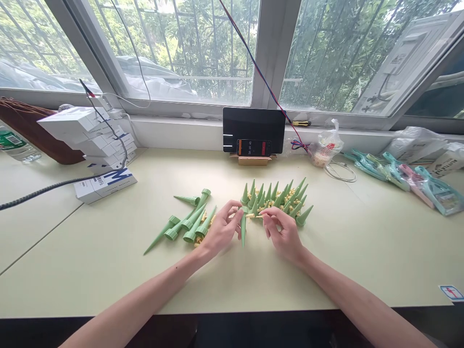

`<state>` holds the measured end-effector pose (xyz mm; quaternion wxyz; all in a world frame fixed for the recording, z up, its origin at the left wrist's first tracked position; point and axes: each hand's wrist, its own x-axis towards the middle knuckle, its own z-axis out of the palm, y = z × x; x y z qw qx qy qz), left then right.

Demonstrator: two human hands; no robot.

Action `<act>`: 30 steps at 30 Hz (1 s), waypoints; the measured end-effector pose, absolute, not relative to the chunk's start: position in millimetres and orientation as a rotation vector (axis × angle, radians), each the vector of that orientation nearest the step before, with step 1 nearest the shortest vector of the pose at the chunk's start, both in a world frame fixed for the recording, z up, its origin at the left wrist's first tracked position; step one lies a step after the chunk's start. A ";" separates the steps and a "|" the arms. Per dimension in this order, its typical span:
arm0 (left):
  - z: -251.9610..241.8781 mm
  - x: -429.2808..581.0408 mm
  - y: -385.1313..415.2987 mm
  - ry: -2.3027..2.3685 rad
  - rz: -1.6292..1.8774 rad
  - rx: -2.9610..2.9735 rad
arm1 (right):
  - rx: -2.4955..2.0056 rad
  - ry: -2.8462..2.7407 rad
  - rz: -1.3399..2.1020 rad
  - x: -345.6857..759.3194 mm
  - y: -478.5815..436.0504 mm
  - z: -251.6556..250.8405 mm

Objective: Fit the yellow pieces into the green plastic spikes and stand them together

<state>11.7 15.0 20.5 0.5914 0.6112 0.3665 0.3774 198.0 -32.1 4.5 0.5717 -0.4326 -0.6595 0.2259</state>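
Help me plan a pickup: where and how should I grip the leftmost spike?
Pinch the spike across its width next to its cap, probably from the left: it lies on its side, tapering toward the near left, with other spikes close on its right.

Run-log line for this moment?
left hand: holds green watering spike; right hand: pinches pale-yellow stick; standing spikes: clustered beyond hands; loose spikes: lying leftward

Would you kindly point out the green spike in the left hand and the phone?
Green spike [243, 230]: head view, on its tapering shaft.
Phone [254, 147]: head view, on its screen.
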 end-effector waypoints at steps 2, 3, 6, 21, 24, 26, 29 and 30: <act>22.5 12.4 14.6 0.802 0.854 1.350 | -1.019 -1.545 0.525 198.0 -32.6 4.4; 23.4 12.6 14.2 0.783 0.840 1.318 | -1.019 -1.546 0.522 198.0 -32.9 4.5; 25.1 12.8 13.2 0.753 0.804 1.255 | -1.009 -1.548 0.512 197.8 -33.6 5.1; 24.7 12.4 13.6 0.732 0.785 1.199 | -1.025 -1.560 0.500 197.2 -33.0 5.0; 25.1 12.5 13.5 0.727 0.795 1.203 | -1.020 -1.573 0.513 197.8 -33.0 4.2; 25.5 12.5 13.3 0.726 0.801 1.204 | -1.015 -1.588 0.519 198.0 -33.1 4.0; 25.6 12.7 13.2 0.721 0.806 1.206 | -1.020 -1.602 0.521 197.8 -33.3 4.3; 25.4 12.8 13.2 0.719 0.806 1.208 | -1.026 -1.605 0.521 197.7 -33.3 4.5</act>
